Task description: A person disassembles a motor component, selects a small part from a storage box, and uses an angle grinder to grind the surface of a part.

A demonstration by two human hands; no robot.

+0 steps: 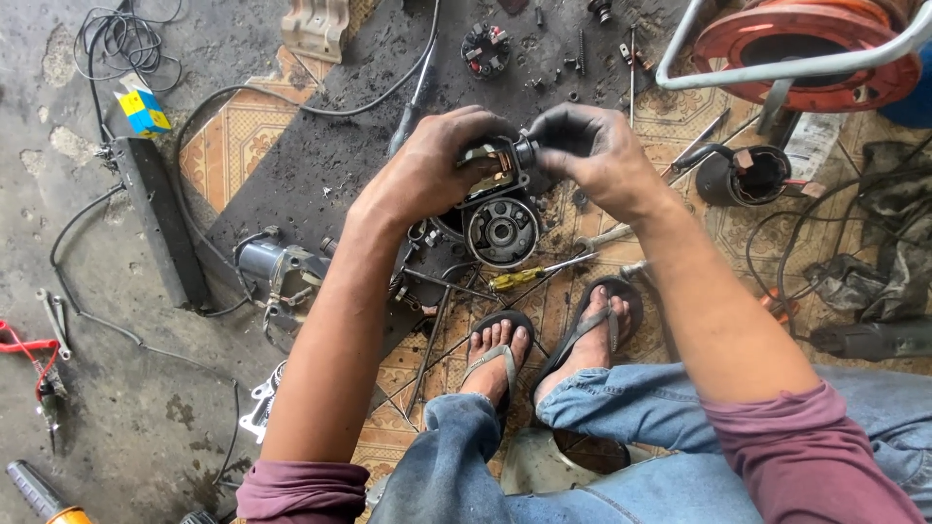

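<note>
Head view, person seated, looking down; listed near to far.

Nearest: knees in blue jeans (621, 408), maroon sleeves (806, 456) at both forearms. Feet in dark flip-flops (592, 330) rest on patterned tile floor (243, 136), just in front of knees.

L of legs: small grey motor unit (267, 267) w/ cable, lying at edge of black mat (320, 165). Yellow-handled screwdriver (534, 275) lies just beyond toes, below the held part.

Centre: both hands raised over mat, meeting on a metal motor housing (500, 218), round, w/ bearing seat facing camera. Left hand (432, 170) closed over housing's upper L side, fingers wrapped round its top; grip firm. Right hand (592, 150) closed, fingertips pinching a small dark cylindrical piece (526, 150) at housing's top edge; piece touches housing. Hands nearly touch each other. Both greasy. Housing held above mat, between hands, approx. mid-frame.

R of hands: black cylindrical casing (748, 175) on its side, open end towards camera; wires beside it. Dark rags far R.

Far: round brush-holder plate (485, 49) plus scattered screws and bits on mat's far end. Beige bracket (316, 27) at top edge. Orange cable reel (806, 49) in grey tube frame, top R. Yellow-blue box (144, 110) and coiled black wire top L; long dark bar (160, 218) below box. Red-handled tool far L edge.
</note>
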